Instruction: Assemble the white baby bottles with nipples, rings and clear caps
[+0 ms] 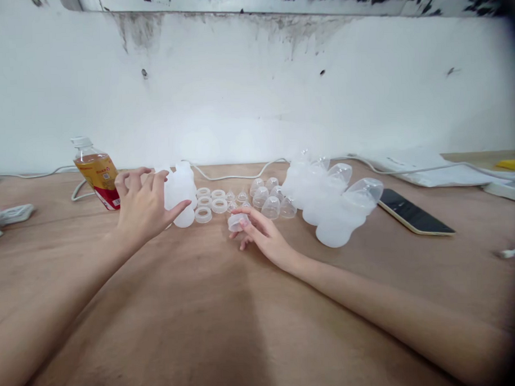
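Note:
My left hand (145, 199) is open, thumb and fingers spread, beside a group of frosted white bottles (182, 195); whether it touches one I cannot tell. Between the thumb and fingers of my right hand (261, 235) is a translucent screw ring (238, 222), held just above the table. Several similar rings (203, 215) lie in rows behind it. Clear nipples (242, 196) stand to their right, partly hidden by my right hand. Dome-shaped clear caps (271, 206) come after those. Further right, frosted bottles with clear domed tops (335, 213) stand close together.
A drink bottle (97, 173) with a red and yellow label stands at the left. On the right lie a dark phone (414, 213), white plastic bags (413, 170) and a power strip (506, 191). A white cable (240, 176) runs along the wall.

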A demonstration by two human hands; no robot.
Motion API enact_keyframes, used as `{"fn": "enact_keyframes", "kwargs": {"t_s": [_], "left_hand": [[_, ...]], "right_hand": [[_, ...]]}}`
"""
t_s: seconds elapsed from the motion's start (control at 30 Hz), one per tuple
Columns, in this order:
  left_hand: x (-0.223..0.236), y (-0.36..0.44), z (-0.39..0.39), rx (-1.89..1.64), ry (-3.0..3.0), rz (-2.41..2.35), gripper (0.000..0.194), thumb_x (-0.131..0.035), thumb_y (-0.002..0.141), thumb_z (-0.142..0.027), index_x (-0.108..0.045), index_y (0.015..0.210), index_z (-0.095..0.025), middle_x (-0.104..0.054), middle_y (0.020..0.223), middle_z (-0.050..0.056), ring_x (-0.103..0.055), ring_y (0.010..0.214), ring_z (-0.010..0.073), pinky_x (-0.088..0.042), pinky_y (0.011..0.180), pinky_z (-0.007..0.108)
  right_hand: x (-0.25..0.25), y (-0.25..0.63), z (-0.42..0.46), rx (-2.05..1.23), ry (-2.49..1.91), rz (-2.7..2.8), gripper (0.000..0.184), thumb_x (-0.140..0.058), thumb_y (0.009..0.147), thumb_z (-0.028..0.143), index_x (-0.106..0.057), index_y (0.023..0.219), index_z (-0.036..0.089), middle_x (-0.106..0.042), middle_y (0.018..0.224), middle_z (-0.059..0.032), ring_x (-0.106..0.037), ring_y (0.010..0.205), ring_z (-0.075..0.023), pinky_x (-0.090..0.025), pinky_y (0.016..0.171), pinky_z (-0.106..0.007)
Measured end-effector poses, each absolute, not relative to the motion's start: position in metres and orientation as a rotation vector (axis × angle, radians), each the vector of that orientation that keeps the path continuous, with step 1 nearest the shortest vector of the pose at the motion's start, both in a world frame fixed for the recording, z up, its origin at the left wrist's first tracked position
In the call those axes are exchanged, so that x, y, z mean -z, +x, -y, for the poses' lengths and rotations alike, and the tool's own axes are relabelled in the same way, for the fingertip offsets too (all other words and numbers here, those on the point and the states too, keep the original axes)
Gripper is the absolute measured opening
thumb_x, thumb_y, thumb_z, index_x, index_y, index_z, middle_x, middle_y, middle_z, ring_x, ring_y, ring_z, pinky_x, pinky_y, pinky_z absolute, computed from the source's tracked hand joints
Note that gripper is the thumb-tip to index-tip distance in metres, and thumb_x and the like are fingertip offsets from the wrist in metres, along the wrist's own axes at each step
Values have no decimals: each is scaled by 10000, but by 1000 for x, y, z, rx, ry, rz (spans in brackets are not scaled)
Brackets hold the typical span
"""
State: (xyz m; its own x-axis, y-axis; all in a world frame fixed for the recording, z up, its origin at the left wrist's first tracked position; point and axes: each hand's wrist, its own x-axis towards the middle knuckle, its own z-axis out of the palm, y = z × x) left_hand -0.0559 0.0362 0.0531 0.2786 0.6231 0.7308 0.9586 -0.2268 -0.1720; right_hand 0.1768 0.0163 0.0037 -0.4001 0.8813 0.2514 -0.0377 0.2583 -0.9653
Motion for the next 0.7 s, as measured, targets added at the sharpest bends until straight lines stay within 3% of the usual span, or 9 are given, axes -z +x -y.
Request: {"fn": "enact_keyframes", "kwargs": {"t_s": [0.13,0.27,0.33,0.47,0.63,0.7], "left_hand": [[-48,-57,-38,709,-1992,1334,473,-520,725,-455,-437,1088,-164,-577,944,134,-399,1086,344,-188,928,534],[-58,-48,-27,781,-1972,1327,476,-547,701,-439,-429,1083,-183,-575,926,104,-450,1028,320,-203,943,513],[-63,-40,-19,855,-2013,1334,481,-549,694,-441,-422,1077,-179,-561,944,90,-482,989,295,-250,933,488],[-58,-24,-8,1012,-2298,1383,484,-550,701,-405,-387,1084,-158,-540,990,76,-540,890,221,-422,780,357],[-26,-13,-7,1188,-2522,1537,516,-571,695,-402,-367,1098,-154,-549,1007,78,-562,849,188,-459,693,301],[-18,-13,-7,1118,-2584,1669,492,-582,681,-428,-421,1062,-163,-582,918,59,-576,776,195,-455,611,289]], "right_hand": [[-7,178,-15,-1338,-788,1562,254,-428,827,344,-462,1046,220,-517,883,-38,-578,793,-140,-495,550,-237],[-4,179,-17,-1428,-744,1435,467,-489,784,269,-287,1205,290,-508,946,-30,-575,872,-158,-516,644,-291],[-1,179,-20,-1448,-755,1365,500,-510,761,253,-283,1206,279,-493,998,-42,-569,900,-166,-514,686,-314],[0,178,-22,-1455,-770,1295,375,-552,728,251,-431,1081,214,-469,1055,-58,-530,961,-174,-498,749,-320],[-2,178,-20,-1406,-755,1357,248,-589,709,258,-479,924,201,-489,981,-31,-519,941,-159,-481,782,-322],[-2,178,-20,-1363,-765,1366,267,-616,687,242,-465,905,207,-491,969,-20,-524,930,-149,-468,804,-324]]}}
